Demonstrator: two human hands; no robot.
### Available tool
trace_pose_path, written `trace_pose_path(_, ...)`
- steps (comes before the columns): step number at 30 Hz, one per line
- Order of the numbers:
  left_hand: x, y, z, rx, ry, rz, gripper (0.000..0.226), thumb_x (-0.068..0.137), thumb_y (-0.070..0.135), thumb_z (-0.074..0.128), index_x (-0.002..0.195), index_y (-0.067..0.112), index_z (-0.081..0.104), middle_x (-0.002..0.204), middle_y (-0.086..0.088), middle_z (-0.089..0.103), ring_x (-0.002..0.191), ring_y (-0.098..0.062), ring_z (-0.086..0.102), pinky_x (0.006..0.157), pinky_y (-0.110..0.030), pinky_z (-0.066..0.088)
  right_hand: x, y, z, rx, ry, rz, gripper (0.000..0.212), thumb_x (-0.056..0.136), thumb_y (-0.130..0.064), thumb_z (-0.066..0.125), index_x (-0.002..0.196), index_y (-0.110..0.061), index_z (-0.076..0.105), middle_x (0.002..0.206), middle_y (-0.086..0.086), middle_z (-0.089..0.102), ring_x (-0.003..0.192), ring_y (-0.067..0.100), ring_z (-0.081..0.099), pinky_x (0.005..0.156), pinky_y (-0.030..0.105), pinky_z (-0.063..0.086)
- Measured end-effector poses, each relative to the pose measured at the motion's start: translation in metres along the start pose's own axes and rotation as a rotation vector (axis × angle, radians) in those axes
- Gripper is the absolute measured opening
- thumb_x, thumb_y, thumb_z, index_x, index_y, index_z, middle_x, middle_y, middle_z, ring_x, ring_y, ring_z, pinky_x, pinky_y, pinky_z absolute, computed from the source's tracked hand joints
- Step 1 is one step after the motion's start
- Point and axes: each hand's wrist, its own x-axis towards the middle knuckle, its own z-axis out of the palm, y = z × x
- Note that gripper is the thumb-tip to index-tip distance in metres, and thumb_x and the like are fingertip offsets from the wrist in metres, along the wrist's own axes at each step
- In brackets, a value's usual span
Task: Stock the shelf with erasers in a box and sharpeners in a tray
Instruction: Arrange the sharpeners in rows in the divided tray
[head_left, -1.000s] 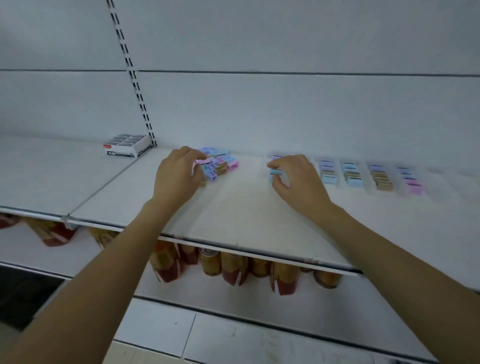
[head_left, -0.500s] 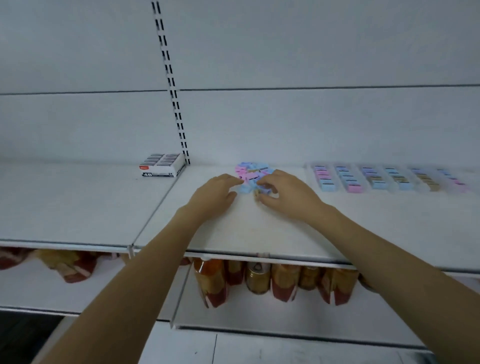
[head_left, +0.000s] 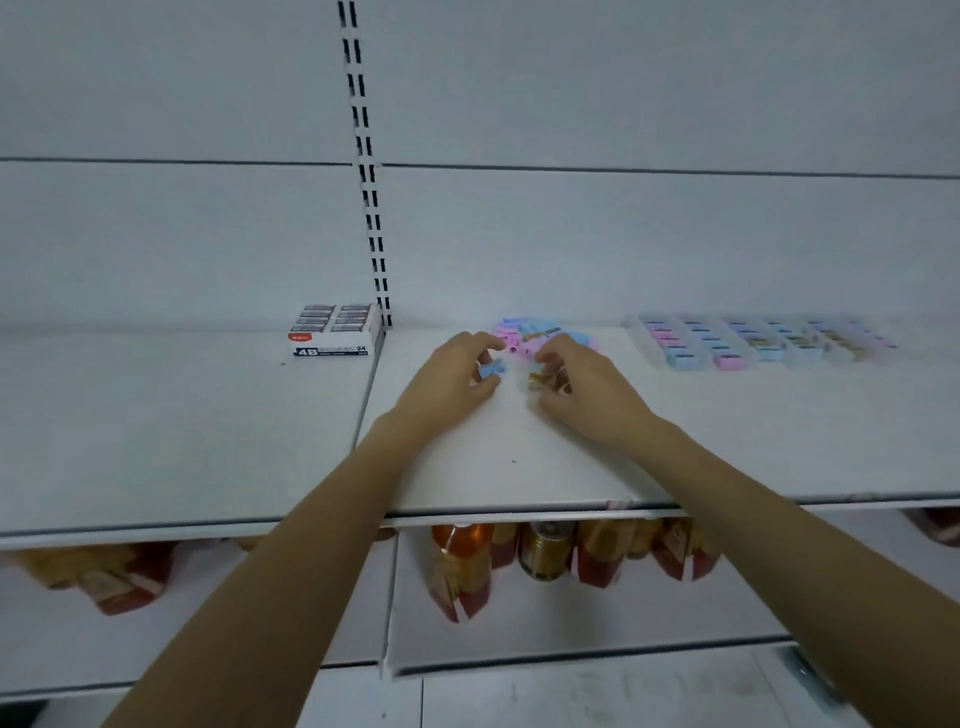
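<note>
Pinching one sharpener (head_left: 492, 370) each: left hand (head_left: 451, 385), right hand (head_left: 589, 397)

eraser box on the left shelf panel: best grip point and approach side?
Take the eraser box by its left and right side walls, coming from the front. Its top is open with erasers showing, so a top pinch would likely press on them. The rear panel is close behind and the slotted upright stands just to its right, so keep fingers low and forward.

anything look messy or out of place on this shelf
A loose pile of sharpeners lies jumbled on the shelf, left of the tray where the others sit in neat rows; nothing looks damaged.
</note>
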Motion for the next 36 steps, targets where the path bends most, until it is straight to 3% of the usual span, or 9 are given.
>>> trace_pose_path(5, -0.013, -0.007, -0.018, -0.093, 0.058, -0.063, 0.023, 0.081, -0.002, 0.054, 0.100, 0.011, 0.059, 0.102, -0.009, 0.056, 0.089, -0.019, 0.061, 0.077, -0.013, 0.044, 0.002, -0.015, 0.014, 0.071, 0.102, -0.066, 0.039, 0.081, -0.004, 0.057, 0.120, -0.012, 0.056, 0.099, -0.001, 0.046, 0.084, 0.016, 0.053, 0.086, 0.027, 0.044)
trace_pose_path(8, -0.020, -0.008, -0.028, -0.167, 0.094, -0.094, 0.027, 0.079, -0.004, 0.054, 0.086, 0.022, 0.050, 0.100, -0.005, 0.053, 0.091, -0.021, 0.064, 0.075, -0.019, 0.047, 0.002, -0.025, 0.022, 0.175, 0.160, -0.111, 0.029, 0.082, -0.003, 0.057, 0.109, -0.009, 0.062, 0.099, 0.002, 0.053, 0.088, 0.015, 0.055, 0.085, 0.022, 0.044)
trace_pose_path(12, -0.037, -0.007, -0.038, -0.219, 0.182, -0.090, 0.020, 0.081, 0.001, 0.060, 0.088, 0.017, 0.051, 0.092, 0.008, 0.058, 0.086, -0.009, 0.059, 0.078, -0.016, 0.043, -0.001, -0.039, 0.027, 0.309, 0.173, -0.131, 0.021, 0.084, -0.004, 0.059, 0.104, -0.009, 0.063, 0.097, -0.007, 0.059, 0.087, 0.004, 0.053, 0.078, 0.003, 0.037)
trace_pose_path(17, -0.059, -0.015, -0.045, -0.295, 0.284, -0.097, 0.019, 0.081, 0.003, 0.064, 0.089, 0.017, 0.054, 0.092, 0.013, 0.058, 0.083, 0.002, 0.055, 0.083, -0.011, 0.045, -0.011, -0.050, 0.034, 0.386, 0.136, -0.107, 0.015, 0.086, -0.007, 0.059, 0.096, -0.016, 0.054, 0.096, -0.013, 0.057, 0.091, 0.002, 0.053, 0.076, 0.002, 0.037)
trace_pose_path(22, -0.073, -0.005, -0.043, -0.349, 0.287, -0.111, 0.026, 0.081, 0.008, 0.067, 0.082, 0.027, 0.050, 0.089, 0.017, 0.058, 0.077, 0.001, 0.057, 0.079, -0.011, 0.049, -0.023, -0.047, 0.029, 0.217, 0.181, -0.140, 0.017, 0.084, -0.011, 0.062, 0.095, -0.018, 0.051, 0.099, -0.006, 0.053, 0.083, 0.007, 0.051, 0.077, 0.016, 0.040)
trace_pose_path(25, -0.071, 0.009, -0.032, -0.339, 0.272, -0.099, 0.022, 0.082, 0.012, 0.067, 0.093, 0.023, 0.052, 0.086, 0.017, 0.055, 0.069, 0.005, 0.054, 0.073, -0.011, 0.048, -0.035, -0.038, 0.019, 0.157, 0.253, -0.136, 0.018, 0.083, -0.010, 0.063, 0.097, -0.015, 0.053, 0.096, -0.003, 0.047, 0.074, 0.007, 0.047, 0.074, 0.020, 0.042)
trace_pose_path(29, -0.059, 0.034, -0.009, -0.271, 0.238, -0.001, 0.033, 0.084, 0.009, 0.063, 0.116, 0.015, 0.057, 0.088, 0.010, 0.047, 0.073, 0.005, 0.050, 0.074, -0.010, 0.045, -0.058, -0.015, -0.003, 0.105, 0.308, -0.115, 0.035, 0.085, -0.012, 0.061, 0.120, -0.013, 0.055, 0.099, -0.005, 0.041, 0.070, -0.001, 0.045, 0.075, 0.013, 0.037)
trace_pose_path(32, -0.045, 0.064, 0.012, -0.184, 0.189, 0.074, 0.028, 0.084, 0.011, 0.064, 0.112, 0.012, 0.062, 0.091, 0.004, 0.048, 0.077, -0.003, 0.050, 0.076, -0.011, 0.046, -0.081, 0.010, -0.024, 0.091, 0.321, -0.076, 0.032, 0.086, -0.015, 0.060, 0.119, -0.018, 0.057, 0.097, -0.006, 0.041, 0.071, -0.004, 0.046, 0.073, 0.005, 0.036)
trace_pose_path(36, -0.030, 0.111, 0.048, -0.191, 0.127, 0.140, 0.023, 0.078, 0.016, 0.072, 0.100, 0.015, 0.065, 0.075, 0.013, 0.046, 0.068, -0.004, 0.046, 0.070, -0.021, 0.046, -0.115, 0.053, -0.056, 0.071, 0.311, 0.001, 0.032, 0.087, -0.020, 0.060, 0.119, -0.020, 0.056, 0.098, -0.005, 0.043, 0.075, -0.003, 0.047, 0.072, 0.009, 0.038)
